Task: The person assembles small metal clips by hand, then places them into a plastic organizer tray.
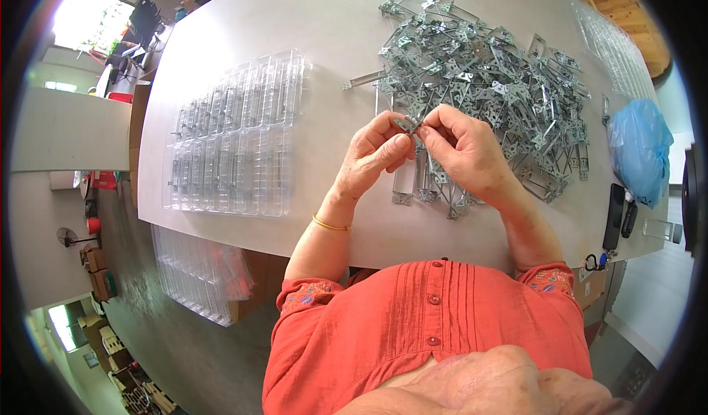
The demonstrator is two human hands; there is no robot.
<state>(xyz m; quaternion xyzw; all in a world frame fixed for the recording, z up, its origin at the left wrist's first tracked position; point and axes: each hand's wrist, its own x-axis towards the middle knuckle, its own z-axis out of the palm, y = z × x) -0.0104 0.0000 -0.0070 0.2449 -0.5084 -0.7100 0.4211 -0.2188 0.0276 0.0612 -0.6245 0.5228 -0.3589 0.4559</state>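
Note:
My left hand [380,150] and my right hand [464,150] meet in front of me, over the near left edge of a large heap of metal brackets [479,76]. Between thumb and fingers, both hands pinch one small metal bracket [406,124]; much of it is hidden by the fingertips. The heaped brackets are silvery, with flat drilled ends and long thin bars, tangled together. To the left of my hands lies a clear plastic tray [295,138] whose two rows of narrow slots hold many similar metal pieces.
A blue plastic bag [640,153] sits at the right edge of the table [332,231], with a black phone [613,216] near it. More clear trays are stacked below the table's left front edge [195,275]. Bubble-like clear plastic sheeting [612,50] lies at the far right.

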